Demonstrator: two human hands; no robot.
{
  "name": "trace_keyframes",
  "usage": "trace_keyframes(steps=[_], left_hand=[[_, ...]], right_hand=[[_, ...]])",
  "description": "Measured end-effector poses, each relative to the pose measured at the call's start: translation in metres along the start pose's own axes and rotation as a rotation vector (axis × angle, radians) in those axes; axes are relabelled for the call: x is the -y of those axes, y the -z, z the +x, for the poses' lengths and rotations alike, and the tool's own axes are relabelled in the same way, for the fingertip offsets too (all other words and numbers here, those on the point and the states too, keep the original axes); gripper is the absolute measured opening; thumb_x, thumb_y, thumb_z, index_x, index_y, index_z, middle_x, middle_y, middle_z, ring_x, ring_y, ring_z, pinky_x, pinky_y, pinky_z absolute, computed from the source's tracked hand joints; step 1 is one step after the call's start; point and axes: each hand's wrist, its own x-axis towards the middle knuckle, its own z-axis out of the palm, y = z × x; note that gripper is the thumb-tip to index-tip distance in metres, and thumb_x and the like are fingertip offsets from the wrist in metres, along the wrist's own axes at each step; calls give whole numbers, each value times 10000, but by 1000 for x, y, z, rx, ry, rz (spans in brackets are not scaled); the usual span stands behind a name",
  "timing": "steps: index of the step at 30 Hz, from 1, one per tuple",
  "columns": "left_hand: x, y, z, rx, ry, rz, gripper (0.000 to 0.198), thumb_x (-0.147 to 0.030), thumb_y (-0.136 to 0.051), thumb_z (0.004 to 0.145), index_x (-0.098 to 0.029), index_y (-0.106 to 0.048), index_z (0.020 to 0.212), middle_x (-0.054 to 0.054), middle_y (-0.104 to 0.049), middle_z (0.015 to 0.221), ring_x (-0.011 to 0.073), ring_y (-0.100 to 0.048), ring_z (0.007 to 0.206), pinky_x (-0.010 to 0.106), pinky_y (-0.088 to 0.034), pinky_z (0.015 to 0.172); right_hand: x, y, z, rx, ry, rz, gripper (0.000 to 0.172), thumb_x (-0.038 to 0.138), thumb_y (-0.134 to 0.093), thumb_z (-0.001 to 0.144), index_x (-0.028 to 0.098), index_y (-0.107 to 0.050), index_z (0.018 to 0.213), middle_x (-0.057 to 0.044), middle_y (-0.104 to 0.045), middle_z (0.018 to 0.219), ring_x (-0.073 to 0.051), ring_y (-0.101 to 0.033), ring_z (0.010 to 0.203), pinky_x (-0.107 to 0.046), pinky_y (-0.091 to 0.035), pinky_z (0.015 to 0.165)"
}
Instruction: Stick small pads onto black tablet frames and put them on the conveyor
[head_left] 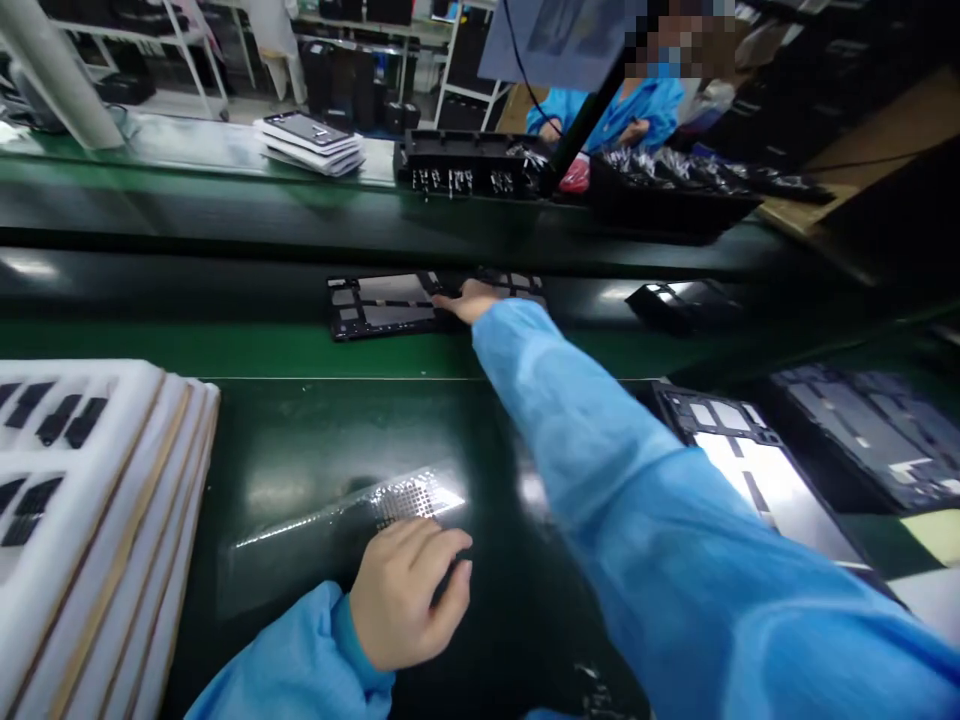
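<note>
My right hand (469,298) reaches far forward in a blue sleeve and rests with flat fingers on a dark flat frame panel (386,303) lying on the belt. My left hand (409,600) lies near me on the dark mat, fingers curled down loosely, beside a clear film sheet with a dotted grid patch (409,497). Whether anything is under the left fingers is hidden.
A stack of white foam trays (97,520) with black parts stands at the left. More dark frame panels (757,460) lie at the right. Across the belt sit black part trays (472,165), a stack of panels (311,142) and a person in blue (622,110).
</note>
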Motion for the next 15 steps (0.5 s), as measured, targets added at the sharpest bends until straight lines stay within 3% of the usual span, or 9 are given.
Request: trace_keyframes(steps=[3,5,7,9,11,13,15], left_hand=[[8,-1,0,-26,147,-107,141,-170,-693,979,-233,-779,1072,-1,-752,837,117,-660,740,256,-491,730],[17,1,5,-96,298,-210,91,-251,-711,1022,-226,-781,1075,18,-769,897,118,-693,789,237,-524,750],[30,4,14,-202,448,-340,245,-423,-690,1071,-217,-755,1187,61,-796,1068,144,-744,903,251,-585,802],[42,9,27,-295,569,-476,497,-617,-599,1095,-192,-697,1334,114,-775,1253,190,-769,1037,328,-650,884],[48,14,35,-338,656,-574,633,-702,-559,1086,-164,-661,1404,137,-747,1324,218,-762,1104,411,-676,955],[45,17,33,-319,718,-610,613,-660,-657,1051,-157,-664,1402,128,-754,1306,217,-758,1101,430,-678,984],[31,19,21,-210,759,-610,548,-541,-783,979,-172,-687,1373,111,-789,1264,213,-777,1063,401,-682,961]], right_hand=[[37,-13,-1,139,-130,213,388,511,-817,1015,148,-724,1112,-47,-743,1014,-173,-702,852,-361,-629,807],[49,-16,-32,225,-148,381,439,572,-847,972,168,-674,960,40,-596,745,-107,-504,607,-262,-478,579],[49,-16,-91,321,-116,542,506,636,-869,920,206,-610,856,112,-390,595,-83,-300,520,-242,-293,472],[37,-14,-171,459,-54,664,537,705,-805,934,222,-602,813,127,-307,544,-87,-261,500,-245,-242,454],[10,-5,-257,665,20,722,569,740,-815,890,192,-698,793,52,-480,556,-114,-431,527,-265,-372,500],[-28,12,-330,873,184,802,555,740,-779,917,191,-794,830,-26,-641,715,-150,-573,659,-308,-504,642],[-70,34,-379,702,252,890,541,721,-668,997,251,-824,780,-84,-714,840,-228,-668,776,-386,-567,701]])
